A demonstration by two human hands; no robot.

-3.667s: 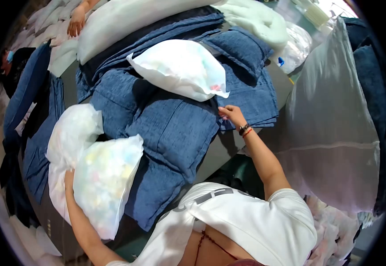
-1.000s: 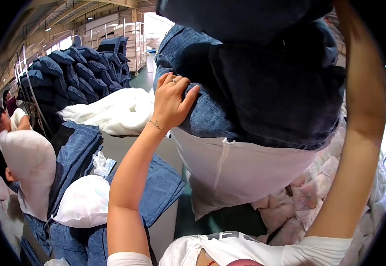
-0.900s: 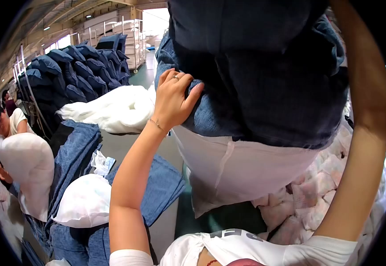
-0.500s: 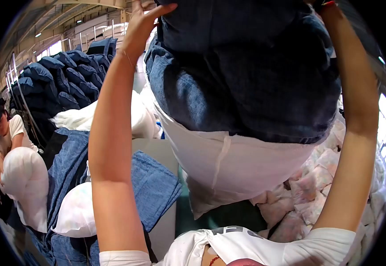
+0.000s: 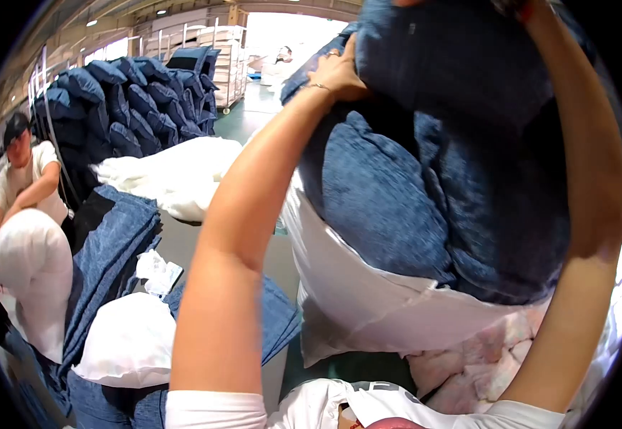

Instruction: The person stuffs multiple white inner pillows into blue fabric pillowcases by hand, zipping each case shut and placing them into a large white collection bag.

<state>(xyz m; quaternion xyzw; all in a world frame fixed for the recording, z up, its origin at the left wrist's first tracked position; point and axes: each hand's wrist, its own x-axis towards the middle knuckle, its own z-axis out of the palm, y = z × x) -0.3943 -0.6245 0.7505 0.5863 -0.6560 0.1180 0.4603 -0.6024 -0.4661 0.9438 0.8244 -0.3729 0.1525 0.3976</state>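
Both arms reach up around a large dark blue fabric cover (image 5: pixel 389 193), which is partly over a bulky white cushion insert (image 5: pixel 368 307). My left hand (image 5: pixel 338 74) grips the cover's upper left side, its fingers on the blue fabric. At the top right, my right hand (image 5: pixel 514 8) is at the upper edge of the cover, cut off by the frame and in shadow; its fingers cannot be made out. The lower part of the white insert hangs out below the blue fabric.
A co-worker (image 5: pixel 28 171) sits at the left behind a white stuffed piece (image 5: pixel 32 272). Blue cushions (image 5: pixel 125 100) are stacked behind. Folded blue fabric (image 5: pixel 279 318), a white pillow (image 5: pixel 128 339) and white filling (image 5: pixel 175 175) lie at the left; pinkish bags (image 5: pixel 468 357) lie at the right.
The blue cover has come lower over the white insert and shifted right in view. My left hand has moved right and down onto the cover. The view has turned left.
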